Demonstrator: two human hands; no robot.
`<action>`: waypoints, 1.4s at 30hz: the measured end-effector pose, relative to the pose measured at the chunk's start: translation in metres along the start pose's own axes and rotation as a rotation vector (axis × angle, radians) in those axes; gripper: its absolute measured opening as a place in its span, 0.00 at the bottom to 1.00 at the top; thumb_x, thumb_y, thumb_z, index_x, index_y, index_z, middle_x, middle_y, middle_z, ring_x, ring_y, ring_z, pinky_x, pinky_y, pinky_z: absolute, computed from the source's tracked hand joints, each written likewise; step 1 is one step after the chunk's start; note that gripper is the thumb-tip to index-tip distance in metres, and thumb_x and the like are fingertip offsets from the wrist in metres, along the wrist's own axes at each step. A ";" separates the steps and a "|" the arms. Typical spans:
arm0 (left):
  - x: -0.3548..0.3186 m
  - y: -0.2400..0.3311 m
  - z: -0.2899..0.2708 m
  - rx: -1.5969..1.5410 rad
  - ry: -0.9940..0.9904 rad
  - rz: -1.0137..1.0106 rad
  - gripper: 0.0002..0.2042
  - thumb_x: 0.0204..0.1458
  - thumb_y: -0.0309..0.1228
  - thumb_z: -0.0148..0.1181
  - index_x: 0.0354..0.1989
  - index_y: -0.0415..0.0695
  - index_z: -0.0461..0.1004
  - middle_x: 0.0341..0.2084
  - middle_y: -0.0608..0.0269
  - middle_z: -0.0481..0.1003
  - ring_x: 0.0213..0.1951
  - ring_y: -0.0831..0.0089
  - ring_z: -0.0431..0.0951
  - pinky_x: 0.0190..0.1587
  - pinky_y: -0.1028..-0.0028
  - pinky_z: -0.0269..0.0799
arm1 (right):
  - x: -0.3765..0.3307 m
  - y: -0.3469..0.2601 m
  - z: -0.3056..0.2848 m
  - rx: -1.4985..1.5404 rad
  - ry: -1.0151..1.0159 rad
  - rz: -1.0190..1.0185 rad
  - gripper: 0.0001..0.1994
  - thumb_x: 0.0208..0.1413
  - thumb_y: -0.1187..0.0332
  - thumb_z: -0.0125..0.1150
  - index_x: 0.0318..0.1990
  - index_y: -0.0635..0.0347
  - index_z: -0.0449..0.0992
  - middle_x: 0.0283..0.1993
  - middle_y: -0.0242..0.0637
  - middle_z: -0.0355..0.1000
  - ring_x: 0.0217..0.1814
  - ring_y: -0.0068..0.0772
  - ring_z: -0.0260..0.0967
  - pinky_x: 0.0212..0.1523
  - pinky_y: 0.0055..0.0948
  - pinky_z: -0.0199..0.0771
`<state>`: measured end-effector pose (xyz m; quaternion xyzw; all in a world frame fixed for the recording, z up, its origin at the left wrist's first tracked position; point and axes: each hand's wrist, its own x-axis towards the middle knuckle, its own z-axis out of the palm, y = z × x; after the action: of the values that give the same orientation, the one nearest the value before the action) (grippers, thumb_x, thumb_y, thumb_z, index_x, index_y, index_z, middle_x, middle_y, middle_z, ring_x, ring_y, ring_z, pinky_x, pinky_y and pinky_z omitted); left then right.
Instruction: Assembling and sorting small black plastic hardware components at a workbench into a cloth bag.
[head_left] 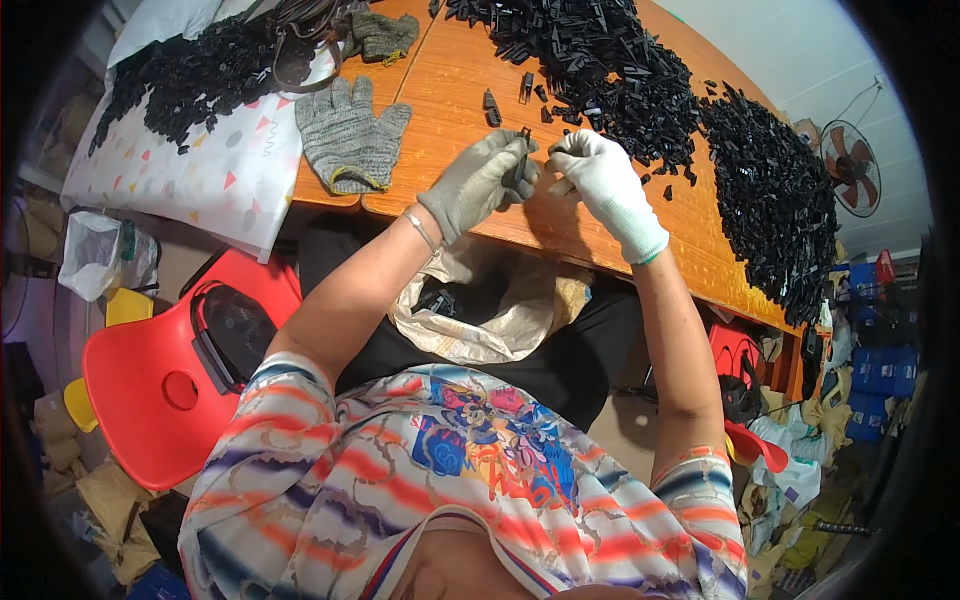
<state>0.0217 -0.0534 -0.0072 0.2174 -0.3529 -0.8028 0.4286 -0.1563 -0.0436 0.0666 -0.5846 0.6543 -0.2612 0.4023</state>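
Over the front edge of the wooden table (450, 90), my left hand (474, 184), in a grey-coated glove, grips a small black plastic part (522, 168). Just to its right is my right hand (603, 185) in a white glove, its thumb and fingertips pinched together; what they hold, if anything, is too small to make out. A narrow gap separates the two hands. Beyond them, a slim black piece (491, 108) and a black clip-like piece (526, 88) lie apart from a large heap of black plastic parts (600, 75).
Another black heap (775, 195) covers the table's right end. A grey knit glove (352, 135) lies at left, beside a patterned sheet (200, 200) bearing more black pieces (190, 85). An open sack (480, 345) with black parts rests at my lap. A red chair (140, 380) stands left.
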 end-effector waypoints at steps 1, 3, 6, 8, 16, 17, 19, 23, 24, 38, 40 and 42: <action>-0.001 0.001 0.000 0.053 0.000 -0.009 0.09 0.63 0.36 0.47 0.44 0.45 0.66 0.28 0.67 0.72 0.27 0.80 0.72 0.30 0.82 0.69 | 0.000 -0.002 0.002 0.007 0.009 -0.022 0.08 0.55 0.66 0.59 0.36 0.61 0.78 0.25 0.31 0.75 0.27 0.17 0.70 0.29 0.22 0.69; 0.000 0.000 0.001 0.061 0.051 -0.010 0.10 0.64 0.37 0.46 0.45 0.45 0.67 0.27 0.69 0.71 0.26 0.84 0.70 0.27 0.85 0.65 | 0.001 -0.007 0.011 0.040 0.033 -0.059 0.08 0.55 0.66 0.60 0.36 0.62 0.78 0.26 0.30 0.75 0.27 0.15 0.69 0.29 0.20 0.68; -0.001 -0.001 0.006 0.076 0.090 0.008 0.10 0.64 0.37 0.45 0.46 0.46 0.68 0.25 0.72 0.68 0.23 0.88 0.66 0.24 0.89 0.61 | 0.002 -0.004 0.012 0.115 0.057 -0.089 0.09 0.56 0.66 0.60 0.38 0.62 0.78 0.28 0.29 0.75 0.29 0.13 0.67 0.31 0.18 0.68; -0.001 -0.001 0.008 0.082 0.081 0.030 0.10 0.64 0.37 0.45 0.46 0.45 0.68 0.24 0.72 0.68 0.22 0.88 0.65 0.24 0.89 0.60 | 0.004 0.000 0.014 0.155 0.055 -0.085 0.10 0.56 0.66 0.61 0.40 0.63 0.79 0.29 0.28 0.75 0.29 0.12 0.66 0.32 0.17 0.68; -0.004 0.000 0.013 0.118 0.115 0.030 0.09 0.63 0.36 0.47 0.45 0.45 0.67 0.24 0.73 0.67 0.22 0.88 0.64 0.23 0.89 0.60 | 0.003 0.003 0.022 0.366 0.125 -0.164 0.11 0.56 0.70 0.59 0.44 0.66 0.78 0.37 0.33 0.77 0.33 0.16 0.70 0.36 0.18 0.71; -0.003 0.000 0.013 0.118 0.115 0.030 0.09 0.63 0.36 0.47 0.45 0.45 0.67 0.24 0.73 0.67 0.22 0.88 0.64 0.23 0.89 0.60 | 0.004 0.005 0.023 0.366 0.125 -0.164 0.11 0.56 0.70 0.59 0.44 0.66 0.78 0.37 0.33 0.77 0.33 0.16 0.70 0.36 0.18 0.71; -0.002 -0.001 0.014 0.125 0.129 0.027 0.09 0.63 0.36 0.47 0.45 0.45 0.66 0.23 0.73 0.68 0.21 0.88 0.65 0.22 0.89 0.61 | 0.007 0.010 0.026 0.324 0.177 -0.229 0.12 0.56 0.70 0.59 0.45 0.67 0.77 0.39 0.35 0.78 0.37 0.19 0.72 0.40 0.19 0.72; -0.002 -0.001 0.014 0.115 0.141 0.039 0.08 0.64 0.35 0.47 0.44 0.45 0.66 0.22 0.74 0.69 0.20 0.89 0.66 0.22 0.89 0.61 | 0.005 0.006 0.029 0.303 0.186 -0.226 0.12 0.56 0.70 0.59 0.45 0.68 0.77 0.39 0.36 0.78 0.39 0.20 0.73 0.42 0.19 0.72; -0.002 -0.001 0.015 0.139 0.139 0.039 0.08 0.64 0.35 0.46 0.44 0.45 0.66 0.22 0.74 0.69 0.20 0.89 0.65 0.21 0.89 0.61 | 0.006 0.008 0.029 0.305 0.188 -0.226 0.12 0.56 0.70 0.59 0.45 0.68 0.77 0.39 0.36 0.78 0.39 0.20 0.73 0.42 0.19 0.71; -0.005 -0.002 0.028 0.352 0.214 0.093 0.09 0.63 0.35 0.46 0.44 0.43 0.67 0.22 0.73 0.68 0.21 0.88 0.63 0.22 0.86 0.58 | -0.006 -0.004 0.034 0.161 0.240 -0.105 0.10 0.57 0.68 0.60 0.43 0.62 0.79 0.36 0.35 0.78 0.37 0.21 0.74 0.40 0.20 0.71; -0.006 -0.001 0.032 0.408 0.247 0.085 0.10 0.63 0.35 0.46 0.44 0.42 0.68 0.22 0.72 0.68 0.21 0.88 0.62 0.23 0.86 0.58 | -0.003 0.005 0.033 -0.037 0.289 -0.151 0.10 0.56 0.65 0.59 0.42 0.59 0.78 0.36 0.39 0.78 0.38 0.32 0.76 0.40 0.27 0.73; -0.006 -0.004 0.030 0.390 0.257 0.100 0.10 0.63 0.35 0.47 0.43 0.42 0.68 0.22 0.73 0.67 0.21 0.88 0.62 0.23 0.86 0.58 | -0.008 -0.005 0.032 -0.227 0.312 -0.224 0.10 0.56 0.64 0.58 0.41 0.58 0.77 0.36 0.42 0.77 0.38 0.39 0.76 0.40 0.31 0.73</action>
<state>0.0031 -0.0357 0.0092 0.3785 -0.4541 -0.6631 0.4591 -0.1270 -0.0329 0.0549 -0.6479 0.6647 -0.3161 0.1963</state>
